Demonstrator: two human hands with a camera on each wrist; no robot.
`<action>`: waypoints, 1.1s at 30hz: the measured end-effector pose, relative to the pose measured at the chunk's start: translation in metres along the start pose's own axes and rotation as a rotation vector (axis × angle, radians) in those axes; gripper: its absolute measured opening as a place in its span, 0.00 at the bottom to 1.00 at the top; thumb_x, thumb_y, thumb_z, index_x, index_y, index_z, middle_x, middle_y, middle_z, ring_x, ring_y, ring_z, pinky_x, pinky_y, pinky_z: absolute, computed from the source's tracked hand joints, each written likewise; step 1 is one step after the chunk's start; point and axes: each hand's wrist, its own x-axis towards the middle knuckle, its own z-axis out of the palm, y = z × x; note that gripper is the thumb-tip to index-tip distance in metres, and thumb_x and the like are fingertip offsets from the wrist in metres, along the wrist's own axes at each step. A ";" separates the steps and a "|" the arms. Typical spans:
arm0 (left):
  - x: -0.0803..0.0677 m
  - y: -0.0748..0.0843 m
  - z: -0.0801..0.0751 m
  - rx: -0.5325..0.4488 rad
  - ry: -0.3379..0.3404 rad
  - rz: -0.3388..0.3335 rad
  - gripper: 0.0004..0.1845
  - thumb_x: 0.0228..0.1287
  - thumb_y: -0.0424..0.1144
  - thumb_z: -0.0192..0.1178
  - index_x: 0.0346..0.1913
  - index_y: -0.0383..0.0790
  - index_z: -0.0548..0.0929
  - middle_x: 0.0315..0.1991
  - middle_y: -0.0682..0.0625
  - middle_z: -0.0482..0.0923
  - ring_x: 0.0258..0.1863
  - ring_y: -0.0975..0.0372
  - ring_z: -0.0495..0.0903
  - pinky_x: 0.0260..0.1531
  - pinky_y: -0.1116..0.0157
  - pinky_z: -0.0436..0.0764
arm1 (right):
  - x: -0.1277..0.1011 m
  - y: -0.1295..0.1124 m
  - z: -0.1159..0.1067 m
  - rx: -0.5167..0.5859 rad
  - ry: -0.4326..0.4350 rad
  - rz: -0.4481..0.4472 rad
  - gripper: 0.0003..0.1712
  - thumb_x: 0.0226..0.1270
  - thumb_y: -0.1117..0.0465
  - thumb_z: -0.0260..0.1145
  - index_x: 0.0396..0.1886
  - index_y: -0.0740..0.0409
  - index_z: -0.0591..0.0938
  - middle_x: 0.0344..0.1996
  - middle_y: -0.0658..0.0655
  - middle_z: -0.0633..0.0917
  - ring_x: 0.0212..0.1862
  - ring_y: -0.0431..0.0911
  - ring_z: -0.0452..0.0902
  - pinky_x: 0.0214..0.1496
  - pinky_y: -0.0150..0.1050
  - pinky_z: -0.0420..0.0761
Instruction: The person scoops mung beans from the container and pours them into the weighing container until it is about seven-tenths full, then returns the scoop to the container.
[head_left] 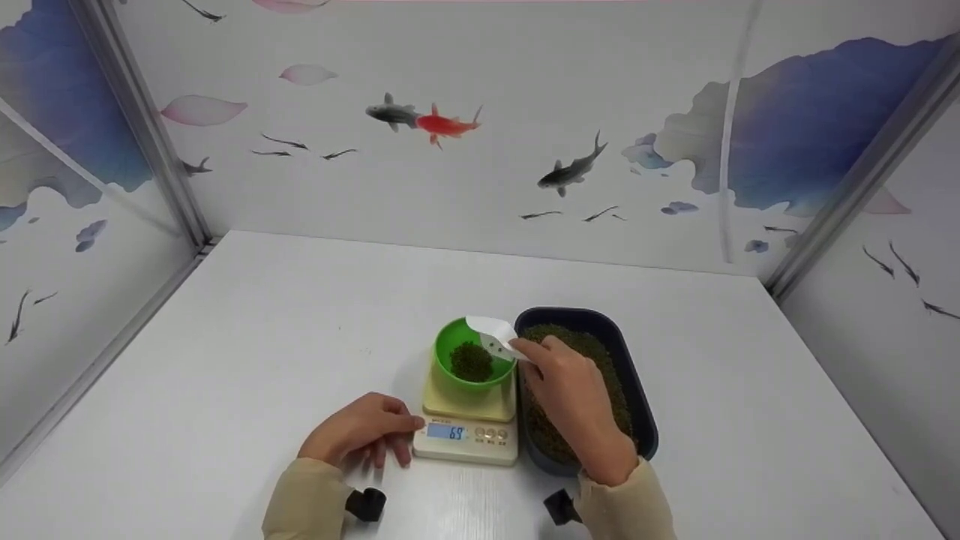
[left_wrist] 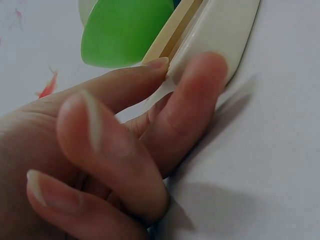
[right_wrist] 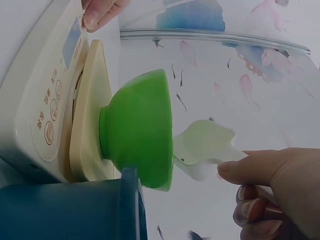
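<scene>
A white plastic scoop is gripped by its handle in my right hand, tilted over the rim of a green bowl. Dark green-brown granules lie in a small heap inside the bowl. Beneath it is a cream kitchen scale, its lit display reading about 69. My left hand rests beside the scale, thumb and index fingertips at its left edge and the other fingers loosely bent. In the left wrist view, those fingertips meet the scale's corner.
Right beside the scale stands a dark blue tub filled with the same granules, partly under my right forearm. Everything sits on a white table enclosed by panels printed with fish and petals.
</scene>
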 end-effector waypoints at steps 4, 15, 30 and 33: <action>0.000 0.001 0.000 0.000 -0.004 0.002 0.21 0.52 0.55 0.60 0.32 0.37 0.78 0.22 0.43 0.82 0.07 0.65 0.69 0.07 0.70 0.64 | 0.001 0.000 0.000 0.002 0.012 -0.008 0.17 0.56 0.65 0.64 0.45 0.45 0.82 0.19 0.45 0.69 0.15 0.37 0.56 0.16 0.30 0.59; 0.000 0.002 0.000 0.002 0.002 0.020 0.21 0.53 0.55 0.60 0.32 0.37 0.78 0.22 0.42 0.82 0.07 0.65 0.69 0.07 0.70 0.65 | 0.000 0.002 -0.003 0.070 0.056 0.001 0.16 0.56 0.60 0.65 0.46 0.51 0.80 0.28 0.48 0.81 0.22 0.37 0.71 0.22 0.30 0.71; 0.001 0.000 0.002 0.022 -0.003 0.009 0.21 0.52 0.55 0.60 0.33 0.38 0.79 0.22 0.43 0.82 0.08 0.65 0.68 0.08 0.70 0.64 | -0.019 0.031 -0.034 0.081 0.088 0.112 0.13 0.56 0.57 0.65 0.40 0.56 0.82 0.26 0.54 0.84 0.18 0.38 0.66 0.20 0.34 0.66; 0.001 0.000 0.001 0.024 0.002 0.013 0.21 0.52 0.55 0.60 0.33 0.38 0.78 0.22 0.43 0.82 0.08 0.65 0.68 0.08 0.70 0.64 | -0.025 0.041 -0.040 0.074 0.065 0.143 0.13 0.57 0.56 0.65 0.41 0.56 0.81 0.22 0.54 0.82 0.17 0.39 0.65 0.19 0.35 0.65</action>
